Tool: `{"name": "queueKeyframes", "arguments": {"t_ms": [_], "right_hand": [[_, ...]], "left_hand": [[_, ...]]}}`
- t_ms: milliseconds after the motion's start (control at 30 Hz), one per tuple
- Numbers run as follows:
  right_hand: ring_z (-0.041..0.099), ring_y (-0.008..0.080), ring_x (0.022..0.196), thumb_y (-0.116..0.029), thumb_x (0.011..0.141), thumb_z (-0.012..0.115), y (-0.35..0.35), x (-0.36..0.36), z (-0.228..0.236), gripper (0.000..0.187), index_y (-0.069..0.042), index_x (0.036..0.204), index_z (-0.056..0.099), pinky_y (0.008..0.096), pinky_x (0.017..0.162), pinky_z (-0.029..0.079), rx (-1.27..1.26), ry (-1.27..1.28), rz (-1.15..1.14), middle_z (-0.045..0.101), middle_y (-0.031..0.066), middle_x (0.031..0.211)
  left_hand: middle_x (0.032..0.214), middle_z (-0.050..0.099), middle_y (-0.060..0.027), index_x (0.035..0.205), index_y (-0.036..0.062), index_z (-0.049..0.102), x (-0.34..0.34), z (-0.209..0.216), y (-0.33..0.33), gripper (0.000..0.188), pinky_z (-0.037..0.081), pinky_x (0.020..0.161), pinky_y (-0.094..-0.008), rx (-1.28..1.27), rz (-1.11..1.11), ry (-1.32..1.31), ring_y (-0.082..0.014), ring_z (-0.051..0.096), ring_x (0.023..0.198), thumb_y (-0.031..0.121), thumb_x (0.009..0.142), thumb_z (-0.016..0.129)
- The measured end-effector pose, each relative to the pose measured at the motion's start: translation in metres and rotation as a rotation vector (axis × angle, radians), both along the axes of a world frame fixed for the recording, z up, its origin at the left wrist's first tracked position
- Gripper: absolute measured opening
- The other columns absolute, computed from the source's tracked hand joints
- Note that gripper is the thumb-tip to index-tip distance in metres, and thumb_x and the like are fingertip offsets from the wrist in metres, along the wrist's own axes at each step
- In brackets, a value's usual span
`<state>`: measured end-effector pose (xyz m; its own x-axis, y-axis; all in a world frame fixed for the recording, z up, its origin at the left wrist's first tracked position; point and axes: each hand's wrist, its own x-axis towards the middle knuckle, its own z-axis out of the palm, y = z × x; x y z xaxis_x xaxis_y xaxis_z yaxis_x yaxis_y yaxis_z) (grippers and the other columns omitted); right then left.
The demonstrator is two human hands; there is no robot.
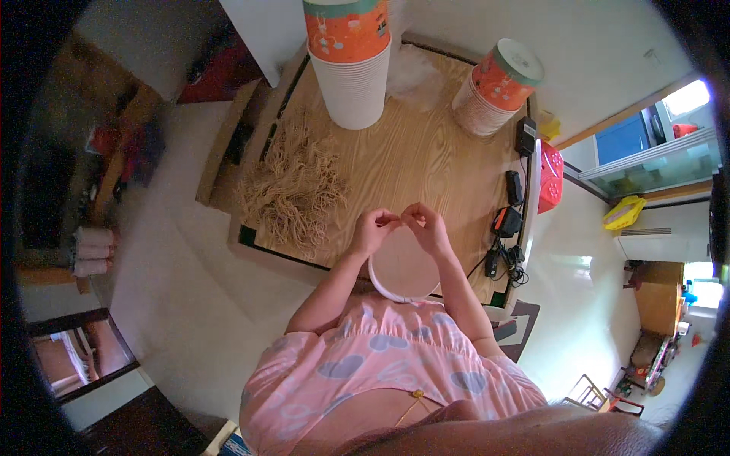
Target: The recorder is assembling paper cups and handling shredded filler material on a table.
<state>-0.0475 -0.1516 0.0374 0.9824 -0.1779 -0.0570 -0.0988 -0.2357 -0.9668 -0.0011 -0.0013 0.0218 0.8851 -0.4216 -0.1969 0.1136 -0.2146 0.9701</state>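
A round tub (405,292) with a white rim stands at the table's near edge, close against my body. At its far side my left hand (376,230) and my right hand (426,228) meet, thumbs and fingers pinched together. Whatever lies between the fingertips is too small to make out. To the left of my hands spreads a tangled heap of tan strings (296,186). A tall stack of white paper tubs (351,87), the end one printed orange and green, stands behind the heap.
A shorter stack of orange-printed tubs (502,83) stands at the table's far right. Black adapters and cables (508,222) line the right edge. Beyond that edge is a red plastic stool (550,175). A clear plastic bag (414,72) lies at the back.
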Motion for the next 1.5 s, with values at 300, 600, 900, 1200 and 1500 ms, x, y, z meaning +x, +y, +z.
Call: {"name": "queueKeyframes", "arguments": {"t_ms": [300, 600, 900, 1200, 1500], "right_hand": [[0.052, 0.0101, 0.073, -0.003, 0.08, 0.056, 0.001, -0.005, 0.012, 0.003, -0.001, 0.083, 0.057, 0.0258, 0.067, 0.043, 0.071, 0.031, -0.044, 0.058, 0.0035, 0.075], [0.05, 0.0078, 0.068, -0.009, 0.079, 0.061, 0.006, 0.014, -0.005, 0.008, -0.002, 0.082, 0.057, 0.0237, 0.061, 0.042, 0.087, 0.007, 0.004, 0.055, 0.0005, 0.071], [0.055, 0.0117, 0.067, -0.009, 0.074, 0.064, 0.011, -0.002, 0.024, 0.019, -0.004, 0.088, 0.052, 0.0284, 0.06, 0.045, 0.098, -0.058, 0.071, 0.058, 0.0059, 0.07], [0.058, 0.0192, 0.067, -0.009, 0.069, 0.063, -0.001, -0.011, 0.001, 0.016, -0.004, 0.082, 0.055, 0.0316, 0.061, 0.046, -0.184, -0.035, 0.033, 0.059, 0.0088, 0.07], [0.059, 0.0312, 0.065, -0.015, 0.07, 0.062, -0.008, -0.022, 0.002, 0.012, -0.006, 0.076, 0.059, 0.0399, 0.058, 0.047, -0.303, -0.115, -0.007, 0.061, 0.0134, 0.07]], "left_hand": [[0.082, 0.063, -0.0038, 0.091, 0.0022, 0.062, 0.016, -0.008, 0.004, 0.015, 0.047, 0.068, -0.0242, -0.154, -0.073, 0.229, -0.0103, 0.057, 0.075, 0.006, 0.076, 0.064], [0.085, 0.062, -0.0029, 0.094, -0.0001, 0.062, 0.02, 0.005, 0.005, 0.016, 0.045, 0.071, -0.0222, -0.148, -0.075, 0.278, -0.0102, 0.056, 0.078, 0.004, 0.079, 0.06], [0.082, 0.062, -0.0005, 0.09, 0.003, 0.063, 0.017, 0.0, 0.014, 0.012, 0.042, 0.065, -0.0201, -0.064, -0.034, 0.204, -0.0074, 0.055, 0.076, 0.005, 0.078, 0.062], [0.078, 0.063, 0.0019, 0.089, 0.0061, 0.064, 0.005, -0.001, 0.004, 0.011, 0.04, 0.059, -0.019, -0.093, -0.029, 0.201, -0.0052, 0.054, 0.069, 0.009, 0.079, 0.062], [0.078, 0.063, 0.0021, 0.089, 0.0061, 0.064, 0.004, -0.017, -0.005, 0.011, 0.041, 0.058, -0.0187, -0.073, -0.085, 0.164, -0.0046, 0.054, 0.068, 0.008, 0.079, 0.062]]}}
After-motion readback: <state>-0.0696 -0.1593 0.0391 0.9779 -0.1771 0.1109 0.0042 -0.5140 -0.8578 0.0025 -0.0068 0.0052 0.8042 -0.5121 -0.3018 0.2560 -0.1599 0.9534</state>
